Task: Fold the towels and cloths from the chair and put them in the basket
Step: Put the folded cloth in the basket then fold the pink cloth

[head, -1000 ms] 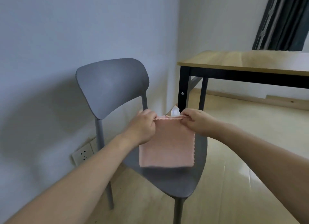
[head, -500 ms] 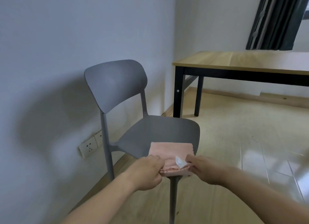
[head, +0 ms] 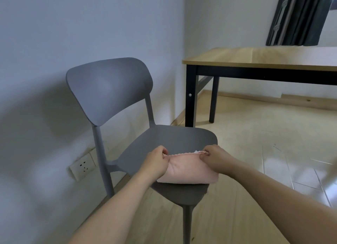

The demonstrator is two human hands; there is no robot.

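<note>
A pink cloth (head: 188, 171) lies folded over on the front of the grey chair's seat (head: 173, 140). My left hand (head: 155, 163) pinches its far left corner. My right hand (head: 216, 161) pinches the far right corner, where a small white label sticks out. The cloth's zigzag edge runs between my two hands. The near fold hangs slightly over the seat's front edge. No basket is in view.
The grey chair stands against a pale wall with a socket (head: 83, 166) low on the left. A wooden table with black legs (head: 255, 61) stands to the right rear, and a dark curtain (head: 300, 16) hangs behind it. Light wood floor lies around.
A second ago the cloth hung in the air from both hands. It came down onto the seat, and both hands have brought its near edge over to the far side, doubling it.
</note>
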